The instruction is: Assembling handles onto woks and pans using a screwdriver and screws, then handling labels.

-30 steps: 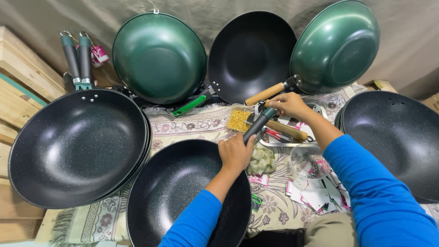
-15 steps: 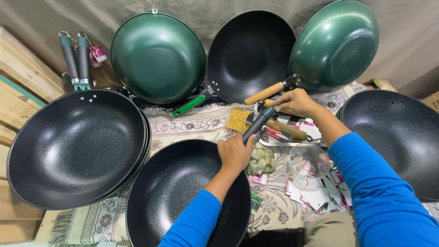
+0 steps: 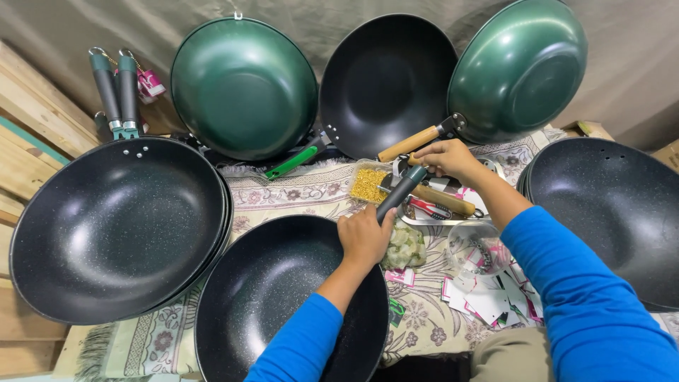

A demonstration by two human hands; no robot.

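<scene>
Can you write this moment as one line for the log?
left hand: grips dark pan handle at black pan rim | right hand: at handle's far end | surface: patterned cloth

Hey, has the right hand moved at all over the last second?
No. The right hand stays by the dark handle, just below the wooden handle, as before.

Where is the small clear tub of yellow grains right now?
In the head view, the small clear tub of yellow grains sits centre on the patterned cloth, left of the dark pan handle, below the black wok.
</scene>
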